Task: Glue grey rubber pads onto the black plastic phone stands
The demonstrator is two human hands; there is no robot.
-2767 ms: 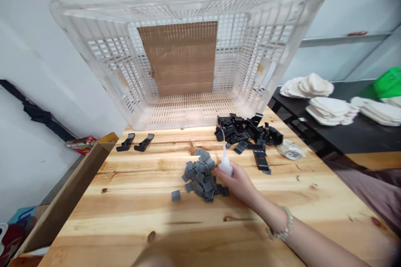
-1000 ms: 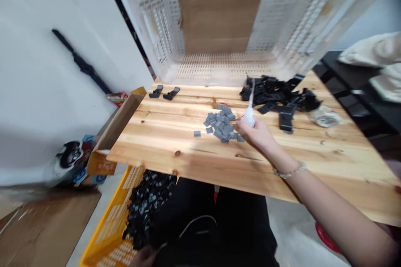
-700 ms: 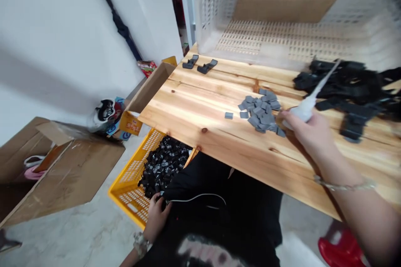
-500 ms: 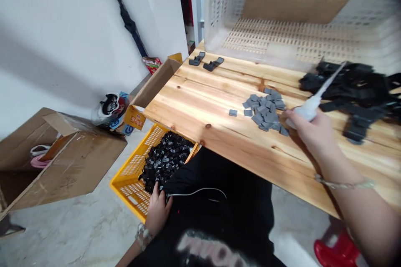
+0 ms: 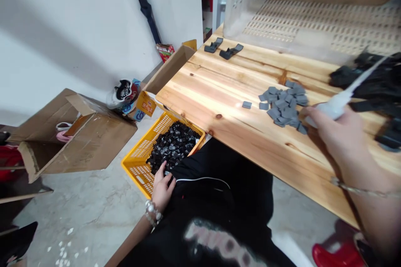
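My right hand (image 5: 341, 133) is wrapped round a white bottle (image 5: 333, 106) with a long thin nozzle pointing up and to the right. It is just right of a pile of grey flat pieces (image 5: 283, 106) on the wooden table (image 5: 200, 96). One grey piece (image 5: 247, 104) lies apart, left of the pile. My left hand (image 5: 163, 187) has its fingers apart at the near edge of the black parts (image 5: 175, 142) in a yellow basket (image 5: 142, 175). Two black clips (image 5: 231, 51) lie near the table's far left corner. Black parts (image 5: 372, 79) are heaped at the right.
A white perforated crate (image 5: 300, 21) stands at the back of the table. Open cardboard boxes (image 5: 94, 142) are on the floor at the left, near a white helmet-like object (image 5: 120, 94). A red object (image 5: 341, 254) is at the lower right.
The view has swung left and down, so the table and basket appear shifted. My right hand still holds the bottle beside the grey pile. My left hand remains at the basket.
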